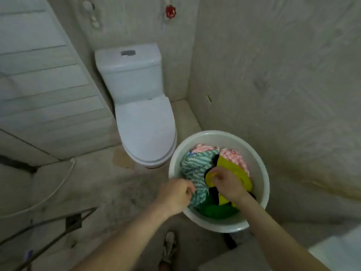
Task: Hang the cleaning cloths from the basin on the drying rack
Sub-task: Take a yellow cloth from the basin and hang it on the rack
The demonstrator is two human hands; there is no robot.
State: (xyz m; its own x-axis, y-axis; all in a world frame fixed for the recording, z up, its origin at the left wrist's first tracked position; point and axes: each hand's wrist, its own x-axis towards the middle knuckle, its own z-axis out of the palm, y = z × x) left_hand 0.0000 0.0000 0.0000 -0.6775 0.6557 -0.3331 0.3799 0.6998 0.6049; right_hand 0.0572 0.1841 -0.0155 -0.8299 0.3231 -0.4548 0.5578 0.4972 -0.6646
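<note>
A white round basin (259,165) stands on the floor near the right wall, filled with crumpled cloths. A teal-and-white zigzag cloth (195,167) lies at its left side, and my left hand (175,194) pinches that cloth's lower edge at the basin's near-left rim. My right hand (226,184) is inside the basin, closed on a yellow cloth (232,169). Pink-and-white cloths (234,155) lie at the back and a green cloth (213,209) at the front. The dark metal drying rack (58,225) shows at the lower left, empty.
A white toilet (144,118) with its lid shut stands just left of the basin, against the back wall. A white cable (48,194) runs across the concrete floor at the left. My shoe (170,245) is below the basin. A white surface (340,251) fills the lower right corner.
</note>
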